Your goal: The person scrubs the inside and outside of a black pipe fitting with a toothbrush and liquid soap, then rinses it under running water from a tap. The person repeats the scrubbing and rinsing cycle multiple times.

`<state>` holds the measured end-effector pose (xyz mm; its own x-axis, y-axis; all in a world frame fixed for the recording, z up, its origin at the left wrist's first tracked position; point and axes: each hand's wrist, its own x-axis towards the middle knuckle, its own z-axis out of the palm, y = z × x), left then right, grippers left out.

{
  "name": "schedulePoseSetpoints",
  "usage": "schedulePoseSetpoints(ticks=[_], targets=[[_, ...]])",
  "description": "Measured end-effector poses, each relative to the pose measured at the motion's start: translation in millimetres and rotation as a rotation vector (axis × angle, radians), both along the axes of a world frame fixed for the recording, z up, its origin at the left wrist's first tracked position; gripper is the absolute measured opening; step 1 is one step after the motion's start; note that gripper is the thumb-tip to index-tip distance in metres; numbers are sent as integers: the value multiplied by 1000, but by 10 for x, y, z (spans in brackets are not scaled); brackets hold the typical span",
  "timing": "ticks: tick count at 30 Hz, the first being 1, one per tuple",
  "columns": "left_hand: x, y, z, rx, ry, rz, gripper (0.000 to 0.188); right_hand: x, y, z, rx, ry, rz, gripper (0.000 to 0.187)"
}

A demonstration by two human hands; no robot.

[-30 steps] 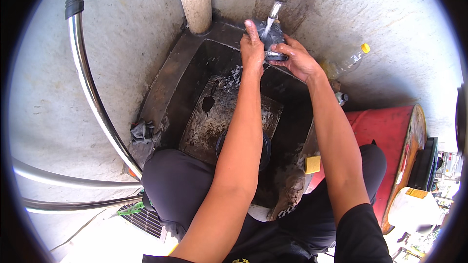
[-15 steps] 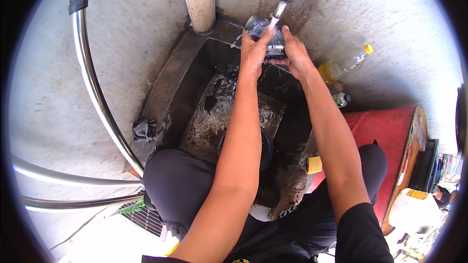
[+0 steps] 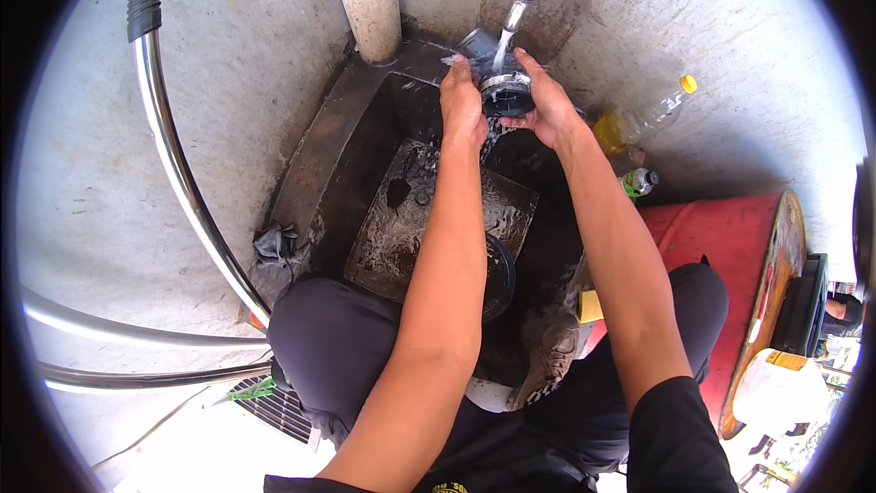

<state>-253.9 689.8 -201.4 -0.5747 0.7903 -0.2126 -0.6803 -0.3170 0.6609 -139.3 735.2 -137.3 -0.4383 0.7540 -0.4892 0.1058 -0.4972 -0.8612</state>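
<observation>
Under the tap (image 3: pixel 516 11), a stream of water (image 3: pixel 501 52) pours onto a short black rubber hose piece (image 3: pixel 507 102). It has a metal clamp band round one end, and its dark open mouth faces me. A second, greyish tubular end points to the upper left. My left hand (image 3: pixel 463 102) grips the piece from the left, its thumb on top. On the opposite side, my right hand (image 3: pixel 545 102) closes round it with the fingers partly hidden underneath. Water splashes down between my hands into the dark basin (image 3: pixel 351 141).
A wet slab (image 3: pixel 392 242) and a round black container (image 3: pixel 500 283) lie in the basin. A yellow sponge (image 3: pixel 589 306) is near my right forearm. Right stand two bottles, one yellow-capped bottle (image 3: pixel 630 128), and a red drum (image 3: pixel 703 246). A grey pipe (image 3: pixel 367 9) rises behind; a grey rag (image 3: pixel 274 245) lies left.
Both hands have shifted slightly left and turned the hose piece, so its open, clamped end now faces me. Water now falls nearer its clamp band.
</observation>
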Motion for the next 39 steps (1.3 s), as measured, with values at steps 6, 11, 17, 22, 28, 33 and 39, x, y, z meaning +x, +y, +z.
schedulePoseSetpoints(ticks=[6,11,17,22,28,33,39], targets=[[-220,85,-271,276,-171,-53,65,58,93,32,-28,64,94,42],[36,53,36,8,-507,-110,66,226,83,16,136,-142,177,48],[-650,524,-990,87,-561,245,50,-299,-127,303,130,-16,106,50],[-205,664,-886,-91,-747,256,37,-58,-93,119,3,120,2,43],[266,337,112,-173,-802,359,58,116,-50,64,-140,279,-268,31],[-210,361,-283,19,-517,-18,60,-276,-268,213,-182,377,-214,31],[-49,125,45,9,-231,-358,93,-107,133,38,-125,153,-48,46]])
